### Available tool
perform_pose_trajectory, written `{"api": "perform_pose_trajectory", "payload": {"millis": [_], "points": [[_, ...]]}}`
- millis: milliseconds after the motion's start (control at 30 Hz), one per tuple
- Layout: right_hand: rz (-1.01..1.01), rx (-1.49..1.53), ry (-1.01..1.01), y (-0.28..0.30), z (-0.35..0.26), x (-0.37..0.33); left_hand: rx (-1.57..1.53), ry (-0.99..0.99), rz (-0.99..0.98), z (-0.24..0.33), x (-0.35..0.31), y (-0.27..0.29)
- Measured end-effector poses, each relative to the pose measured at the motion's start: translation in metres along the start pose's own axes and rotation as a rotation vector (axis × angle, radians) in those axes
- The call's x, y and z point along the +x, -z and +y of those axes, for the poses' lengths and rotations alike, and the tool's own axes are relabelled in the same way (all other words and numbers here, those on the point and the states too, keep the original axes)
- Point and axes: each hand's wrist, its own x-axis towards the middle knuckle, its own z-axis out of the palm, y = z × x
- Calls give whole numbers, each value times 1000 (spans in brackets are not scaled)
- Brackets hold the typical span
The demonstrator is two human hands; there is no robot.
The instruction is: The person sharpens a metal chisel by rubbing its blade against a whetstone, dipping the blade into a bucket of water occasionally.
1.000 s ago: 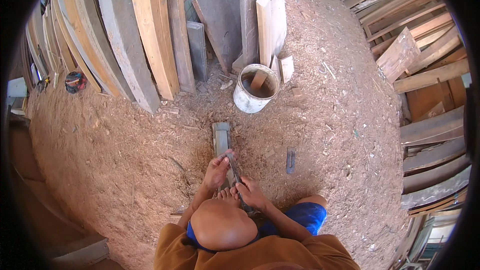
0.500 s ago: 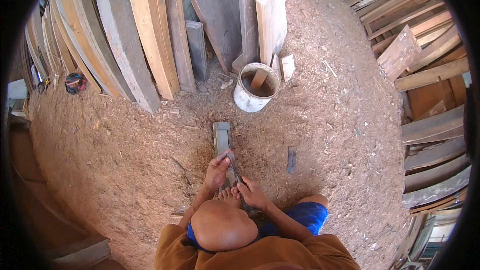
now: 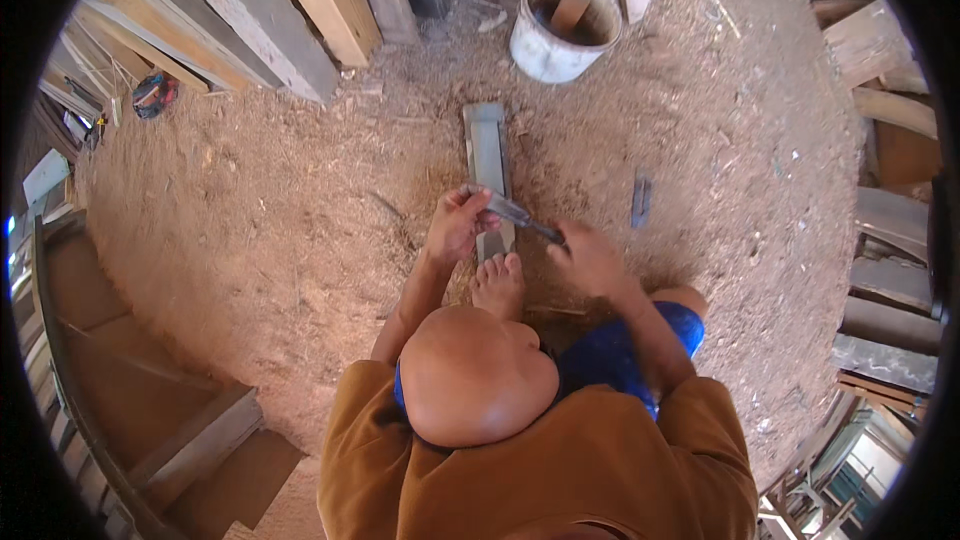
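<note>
A long grey block [image 3: 487, 145] lies on the sawdust-covered ground in front of me. My bare foot [image 3: 498, 285] rests against its near end. Across the block I hold a thin dark metal tool [image 3: 515, 212], tilted from upper left to lower right. My left hand [image 3: 455, 228] grips the tool's left end over the block. My right hand [image 3: 592, 260] is closed on its right end, just right of the block. My raised knee hides the ground close to my body.
A white bucket [image 3: 545, 50] with a piece of wood in it stands beyond the block. A small dark flat piece [image 3: 640, 202] lies to the right. Planks [image 3: 290, 10] lean at the upper left, stacked boards [image 3: 890, 200] line the right, wooden steps [image 3: 190, 440] sit lower left.
The view has dropped closer to the ground. My right hand has moved rightward off the block, and the tool now spans between both hands.
</note>
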Motion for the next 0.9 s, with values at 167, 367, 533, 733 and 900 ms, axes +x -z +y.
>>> {"api": "perform_pose_trajectory", "payload": {"millis": [167,367,533,733,900], "points": [[123,-71,68,12,14,-1,-230,132,-174,4,-11,-1],[71,-20,135,19,12,0,-447,222,-421,7,-33,-26],[53,-21,176,15,13,1,-307,148,-594,-7,-31,-18],[70,10,181,15,9,-1,-313,141,-649,-9,-28,-15],[92,42,208,20,4,-4,-347,174,-659,-4,-30,-20]]}}
